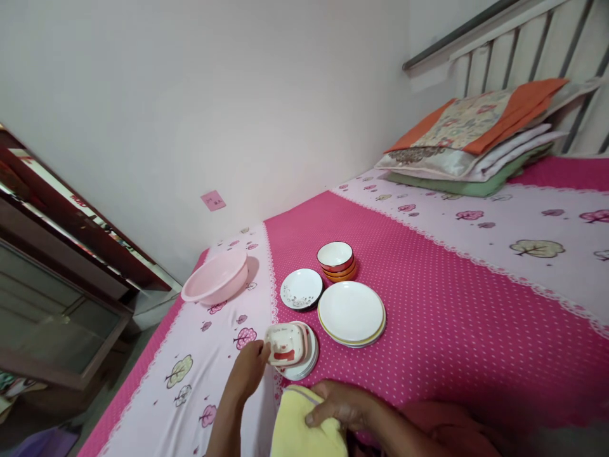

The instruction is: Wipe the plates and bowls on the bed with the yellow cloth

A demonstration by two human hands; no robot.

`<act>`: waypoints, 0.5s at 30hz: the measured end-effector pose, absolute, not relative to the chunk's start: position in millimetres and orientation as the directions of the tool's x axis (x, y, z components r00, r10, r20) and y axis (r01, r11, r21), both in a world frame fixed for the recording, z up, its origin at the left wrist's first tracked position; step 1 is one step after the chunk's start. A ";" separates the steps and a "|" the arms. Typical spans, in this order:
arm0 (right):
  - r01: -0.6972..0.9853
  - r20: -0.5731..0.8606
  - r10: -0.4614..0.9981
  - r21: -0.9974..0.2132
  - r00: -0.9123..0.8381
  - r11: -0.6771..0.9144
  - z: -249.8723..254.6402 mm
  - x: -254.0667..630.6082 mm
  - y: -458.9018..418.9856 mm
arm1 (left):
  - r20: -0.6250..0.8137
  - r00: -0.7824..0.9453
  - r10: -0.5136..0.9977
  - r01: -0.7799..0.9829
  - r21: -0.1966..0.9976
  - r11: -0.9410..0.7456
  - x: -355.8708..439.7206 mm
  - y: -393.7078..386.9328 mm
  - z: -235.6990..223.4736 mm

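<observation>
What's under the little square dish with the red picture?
Under the square dish, held by the left hand, the edge of a pinkish dish and round white plates peek out. Their middles are covered, so I can't see those.

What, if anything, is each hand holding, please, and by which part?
The left hand grips the white square dish with red print by its left edge; the right hand holds the yellow fabric cloth by its upper right part.
</observation>
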State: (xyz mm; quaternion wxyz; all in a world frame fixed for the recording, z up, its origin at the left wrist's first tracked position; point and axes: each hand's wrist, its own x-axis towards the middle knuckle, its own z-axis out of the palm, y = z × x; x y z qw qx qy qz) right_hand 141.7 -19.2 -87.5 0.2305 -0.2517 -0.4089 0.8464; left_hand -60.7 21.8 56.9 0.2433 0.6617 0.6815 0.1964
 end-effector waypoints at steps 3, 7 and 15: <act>-0.165 -0.251 0.607 -0.822 -0.754 -0.545 -91.5 144.0 -20.4 | -0.035 -0.038 0.999 0.695 0.717 0.052 -59.1 4.7 83.7; -0.133 -0.267 0.628 -0.847 -0.731 -0.515 -89.5 149.9 -26.7 | 0.062 -0.268 0.961 0.027 0.998 -0.057 -29.9 -14.0 122.8; -0.033 -0.187 0.616 -0.944 -0.765 -0.327 -53.1 157.2 -28.3 | -0.191 -0.467 0.863 -0.737 0.623 -0.262 33.7 -12.0 126.5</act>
